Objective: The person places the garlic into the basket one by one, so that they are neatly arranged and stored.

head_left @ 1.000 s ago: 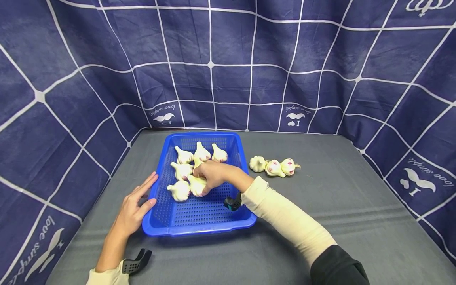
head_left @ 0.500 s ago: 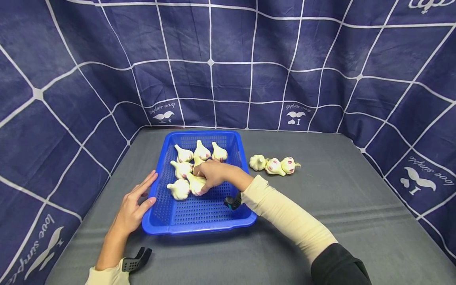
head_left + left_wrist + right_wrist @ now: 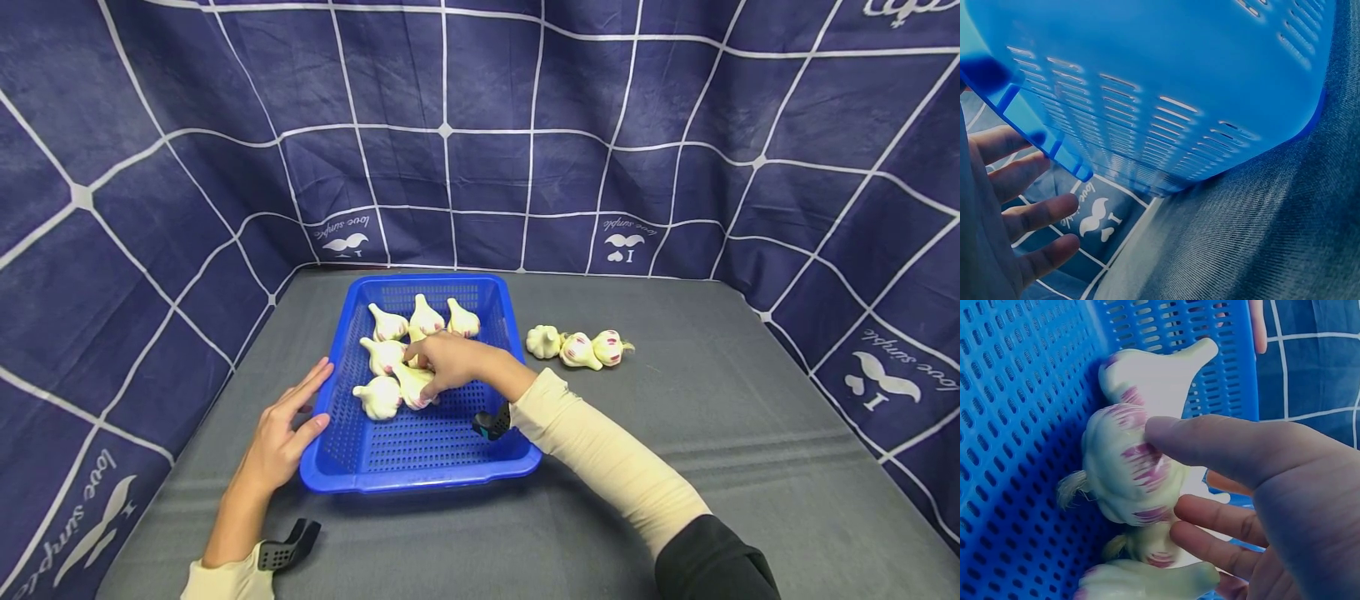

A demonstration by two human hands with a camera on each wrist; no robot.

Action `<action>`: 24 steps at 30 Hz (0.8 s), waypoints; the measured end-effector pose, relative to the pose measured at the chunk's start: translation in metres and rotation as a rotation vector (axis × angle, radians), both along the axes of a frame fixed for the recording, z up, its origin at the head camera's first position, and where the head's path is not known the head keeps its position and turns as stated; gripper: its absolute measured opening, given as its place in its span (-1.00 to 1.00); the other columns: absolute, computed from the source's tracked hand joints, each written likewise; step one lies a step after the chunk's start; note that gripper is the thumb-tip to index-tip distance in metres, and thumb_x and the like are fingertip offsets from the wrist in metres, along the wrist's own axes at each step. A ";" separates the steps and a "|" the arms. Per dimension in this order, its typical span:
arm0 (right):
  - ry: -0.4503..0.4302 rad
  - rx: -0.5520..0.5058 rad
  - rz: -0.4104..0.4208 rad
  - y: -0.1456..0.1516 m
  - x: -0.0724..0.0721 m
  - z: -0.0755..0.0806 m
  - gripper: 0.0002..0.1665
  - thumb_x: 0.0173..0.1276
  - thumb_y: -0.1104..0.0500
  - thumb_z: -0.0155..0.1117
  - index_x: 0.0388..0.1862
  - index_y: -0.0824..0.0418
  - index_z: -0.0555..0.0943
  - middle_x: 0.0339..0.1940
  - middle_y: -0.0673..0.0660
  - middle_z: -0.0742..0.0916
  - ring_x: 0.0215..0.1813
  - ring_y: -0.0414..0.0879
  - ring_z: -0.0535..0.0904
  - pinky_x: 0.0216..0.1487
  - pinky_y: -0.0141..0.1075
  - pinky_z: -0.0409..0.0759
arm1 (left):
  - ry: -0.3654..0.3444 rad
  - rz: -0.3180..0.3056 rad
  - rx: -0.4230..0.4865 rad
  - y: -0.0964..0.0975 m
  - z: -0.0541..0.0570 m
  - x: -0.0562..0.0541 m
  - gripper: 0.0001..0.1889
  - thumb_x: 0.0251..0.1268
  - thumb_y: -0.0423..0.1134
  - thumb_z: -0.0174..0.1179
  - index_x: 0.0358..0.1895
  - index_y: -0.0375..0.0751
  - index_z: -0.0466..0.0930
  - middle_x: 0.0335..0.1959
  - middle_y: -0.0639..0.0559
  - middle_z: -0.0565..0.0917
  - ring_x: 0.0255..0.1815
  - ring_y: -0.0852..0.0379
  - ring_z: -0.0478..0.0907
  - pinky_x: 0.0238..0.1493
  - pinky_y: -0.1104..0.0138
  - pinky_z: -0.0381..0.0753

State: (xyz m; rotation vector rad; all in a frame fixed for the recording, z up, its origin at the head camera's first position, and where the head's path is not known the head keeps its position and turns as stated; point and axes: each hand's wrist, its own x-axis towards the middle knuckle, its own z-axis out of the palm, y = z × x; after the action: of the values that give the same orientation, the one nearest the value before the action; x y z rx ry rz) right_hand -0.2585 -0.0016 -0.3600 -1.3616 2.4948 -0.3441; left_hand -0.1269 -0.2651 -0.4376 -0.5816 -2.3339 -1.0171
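Inside the blue plastic basket (image 3: pixel 420 482), my right hand (image 3: pixel 459 362) is at a white garlic bulb (image 3: pixel 412 388) with purple streaks. In the right wrist view the thumb presses on one side of that garlic bulb (image 3: pixel 1125 459), and fingertips (image 3: pixel 1188 506) meet its other side. Several more garlic bulbs (image 3: pixel 378 398) lie around it in the basket, one of them partly hidden behind the hand. My left hand (image 3: pixel 279 442) rests at the basket's left rim, its fingers spread and fairly straight. From the left wrist, those fingers (image 3: pixel 1054 209) show beside the slotted basket wall.
Three garlic bulbs (image 3: pixel 577 350) lie together on the grey cloth (image 3: pixel 720 417) right of the basket. A blue curtain (image 3: pixel 487 167) with white grid lines stands behind and on both sides. A dark wrist device (image 3: pixel 288 546) sits at the left wrist.
The right hand's fingers have loosened slightly, and the garlic bulb at them has shifted a little toward the back of the basket. The left hand stays at the rim.
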 end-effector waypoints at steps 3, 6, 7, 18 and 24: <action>-0.009 -0.008 0.006 0.001 0.000 0.002 -0.22 0.10 0.07 0.58 0.29 0.27 0.52 -0.22 0.06 0.76 -0.31 -0.21 0.47 -0.10 -0.28 0.46 | 0.001 -0.008 0.005 0.000 0.000 -0.001 -0.37 0.16 -0.43 0.14 0.39 -0.28 0.41 0.42 -0.20 0.39 0.19 0.47 0.38 -0.08 0.47 0.39; 0.008 -0.022 0.018 0.001 -0.001 0.003 -0.24 0.11 0.08 0.56 0.28 0.28 0.52 -0.23 0.08 0.75 -0.30 -0.19 0.48 0.12 -0.21 0.43 | 0.002 -0.010 0.006 0.000 0.000 -0.001 -0.37 0.15 -0.43 0.14 0.39 -0.29 0.41 0.41 -0.22 0.39 0.19 0.48 0.38 -0.08 0.48 0.39; 0.010 -0.032 0.019 0.001 -0.001 0.004 -0.24 0.11 0.09 0.56 0.28 0.28 0.52 -0.21 0.09 0.75 -0.27 -0.18 0.50 0.15 -0.18 0.42 | 0.001 -0.010 0.007 0.000 0.000 -0.001 -0.37 0.15 -0.43 0.14 0.39 -0.29 0.41 0.41 -0.22 0.39 0.19 0.48 0.38 -0.08 0.48 0.39; -0.005 -0.127 -0.006 0.012 -0.008 0.013 -0.32 0.21 0.08 0.48 0.27 0.31 0.54 0.02 0.23 0.73 0.04 0.01 0.64 0.06 -0.24 0.52 | -0.001 -0.010 0.006 0.001 0.000 0.000 -0.37 0.16 -0.43 0.14 0.39 -0.30 0.40 0.41 -0.23 0.39 0.21 0.49 0.37 -0.08 0.49 0.39; 0.002 -0.163 -0.020 0.020 -0.009 0.022 -0.33 0.25 0.05 0.42 0.28 0.33 0.53 0.03 0.24 0.73 0.08 0.04 0.64 0.12 -0.21 0.50 | -0.002 -0.007 0.009 0.001 0.000 -0.001 -0.37 0.15 -0.43 0.15 0.39 -0.29 0.41 0.41 -0.21 0.40 0.21 0.49 0.37 -0.08 0.48 0.39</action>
State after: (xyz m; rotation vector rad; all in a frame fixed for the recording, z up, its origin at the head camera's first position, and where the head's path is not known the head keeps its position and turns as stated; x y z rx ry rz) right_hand -0.2679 0.0186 -0.3378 -1.3971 2.5310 -0.5617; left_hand -0.1277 -0.2638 -0.4375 -0.5856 -2.3300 -1.0310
